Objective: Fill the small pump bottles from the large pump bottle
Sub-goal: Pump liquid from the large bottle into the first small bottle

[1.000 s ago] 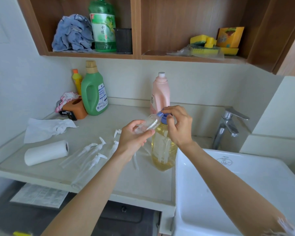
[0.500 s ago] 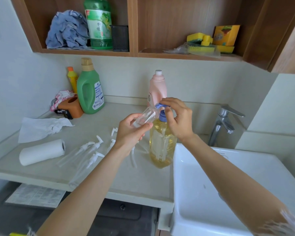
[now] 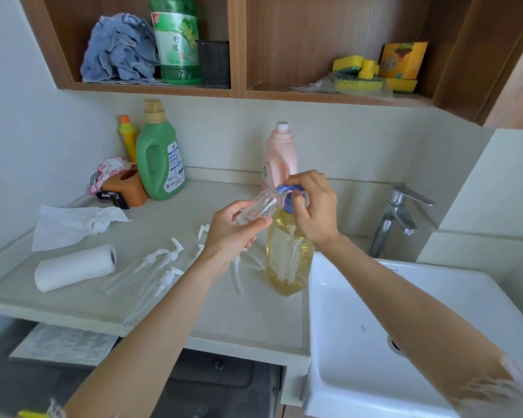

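Between the hands, left hand (image 3: 233, 233) grips a small clear bottle (image 3: 258, 206) at the blue pump head (image 3: 290, 193) pinched by right hand (image 3: 314, 211).

Amber-yellow liquid in the clear large pump bottle (image 3: 289, 254), capped by a blue pump head (image 3: 287, 191); colourless transparent plastic for the small bottle (image 3: 258, 208) and for the white-topped small pump bottles (image 3: 151, 267) at 9 o'clock of it. Pale pink bottle (image 3: 280, 158) with white cap at 12 o'clock, green jug (image 3: 159, 158) with tan cap and yellow bottle (image 3: 128, 138) with orange cap at 10 o'clock. White paper roll (image 3: 74, 267), white sink (image 3: 405, 342), blue cloth (image 3: 118, 54) and yellow sponges (image 3: 360, 70) on brown wooden shelves (image 3: 314, 96).
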The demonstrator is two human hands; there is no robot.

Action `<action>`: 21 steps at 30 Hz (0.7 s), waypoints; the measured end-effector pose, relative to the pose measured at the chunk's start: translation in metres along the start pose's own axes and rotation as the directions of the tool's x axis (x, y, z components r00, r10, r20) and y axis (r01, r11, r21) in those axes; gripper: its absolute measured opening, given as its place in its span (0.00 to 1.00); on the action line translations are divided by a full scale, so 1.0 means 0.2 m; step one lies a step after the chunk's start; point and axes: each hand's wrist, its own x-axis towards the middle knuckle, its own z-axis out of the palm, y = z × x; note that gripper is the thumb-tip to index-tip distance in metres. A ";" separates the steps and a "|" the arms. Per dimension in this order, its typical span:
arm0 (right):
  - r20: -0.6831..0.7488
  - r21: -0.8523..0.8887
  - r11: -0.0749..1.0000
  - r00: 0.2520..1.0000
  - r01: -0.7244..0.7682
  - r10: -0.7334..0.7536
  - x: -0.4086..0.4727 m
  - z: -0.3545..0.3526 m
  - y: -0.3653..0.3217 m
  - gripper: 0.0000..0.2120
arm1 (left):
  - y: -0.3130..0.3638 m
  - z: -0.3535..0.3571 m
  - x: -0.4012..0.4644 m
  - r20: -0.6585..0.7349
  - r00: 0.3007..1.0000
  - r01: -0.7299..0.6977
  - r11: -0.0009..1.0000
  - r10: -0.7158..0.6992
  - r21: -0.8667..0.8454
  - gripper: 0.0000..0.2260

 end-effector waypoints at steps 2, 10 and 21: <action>-0.002 0.017 1.000 1.000 0.007 -0.007 0.06 -0.03 -0.02 0.15 | 0.03 -0.01 -0.01 0.017 1.000 -0.017 1.000 0.017 -0.003 0.11; -0.025 0.027 0.997 0.997 0.072 -0.072 0.01 -0.01 0.00 0.16 | 0.03 -0.02 0.00 0.026 0.999 -0.025 0.999 0.026 -0.026 0.10; -0.112 0.014 0.998 0.992 0.055 -0.054 -0.09 0.04 0.01 0.15 | -0.06 -0.02 0.06 0.062 0.997 0.051 0.999 -0.051 0.014 0.09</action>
